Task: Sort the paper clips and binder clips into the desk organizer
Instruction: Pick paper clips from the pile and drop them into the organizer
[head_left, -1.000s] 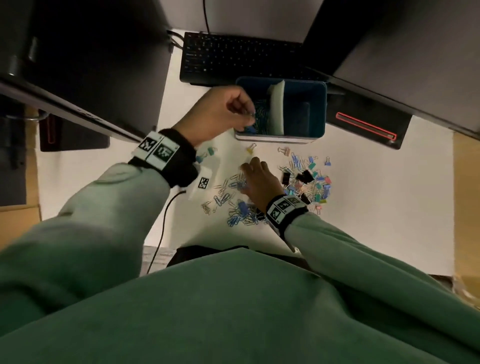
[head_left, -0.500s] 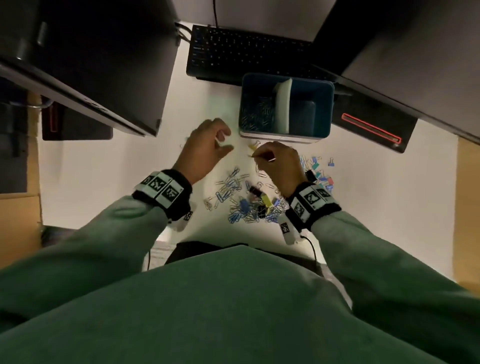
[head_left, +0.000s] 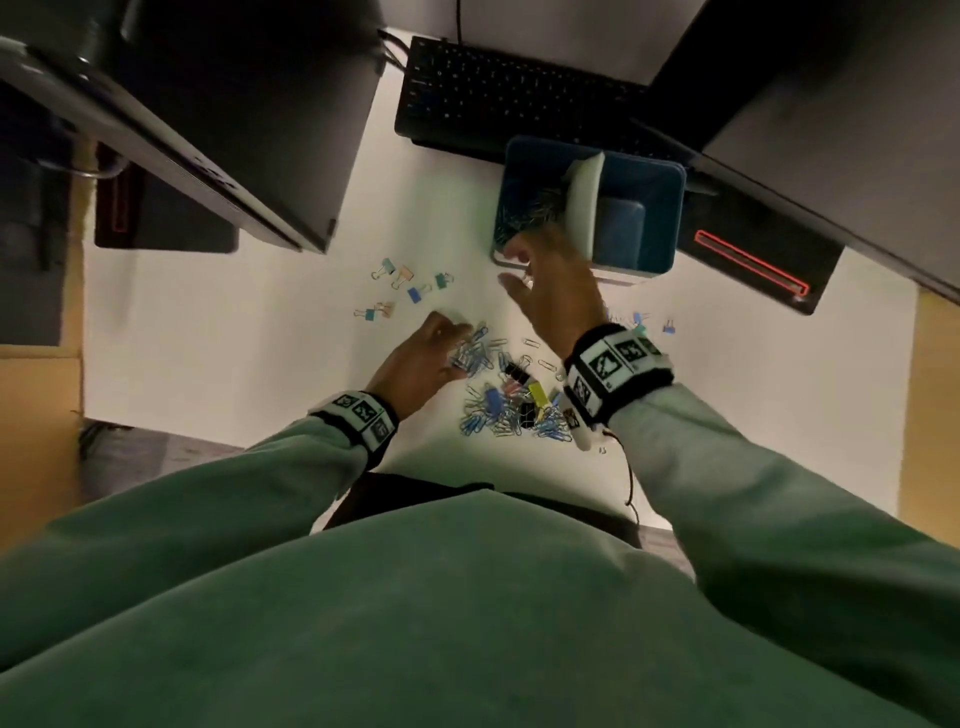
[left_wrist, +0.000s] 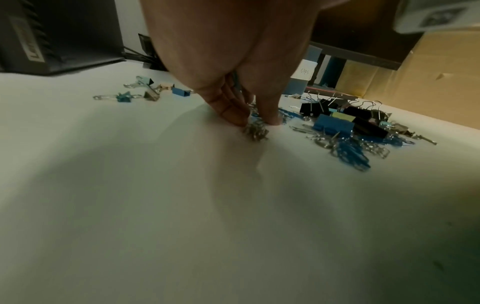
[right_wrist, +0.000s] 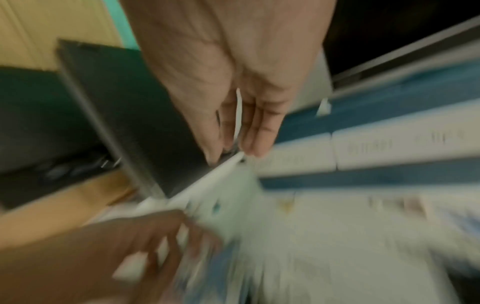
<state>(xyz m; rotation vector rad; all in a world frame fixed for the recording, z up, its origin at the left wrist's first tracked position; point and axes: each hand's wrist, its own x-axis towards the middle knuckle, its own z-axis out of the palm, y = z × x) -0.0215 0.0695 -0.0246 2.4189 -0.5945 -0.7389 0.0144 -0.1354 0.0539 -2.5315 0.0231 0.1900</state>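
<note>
The blue desk organizer (head_left: 678, 208) stands before the keyboard, split by a white divider (head_left: 584, 202); its left compartment holds paper clips (head_left: 524, 213). My right hand (head_left: 511, 267) hovers at that compartment's front edge, its fingers straight and spread; the right wrist view (right_wrist: 233, 152) is blurred. A mixed pile of clips (head_left: 509, 405) lies on the white desk. My left hand (head_left: 460, 332) is down on the pile's left edge, its fingertips (left_wrist: 236, 117) and thumb pinching a small clump of paper clips (left_wrist: 255, 130). Black, blue and yellow binder clips (left_wrist: 337, 121) sit just right of it.
Several small binder clips (head_left: 405, 280) lie scattered left of the pile, a few more (head_left: 669, 327) to its right. A black keyboard (head_left: 498, 93) sits behind the organizer, dark monitors (head_left: 208, 104) overhang both sides, and a dark device with a red outline (head_left: 753, 260) lies right of the organizer.
My right hand rose from the pile to the organizer's left compartment and its fingers spread. My left hand came back from beside the organizer and pinched clips at the pile.
</note>
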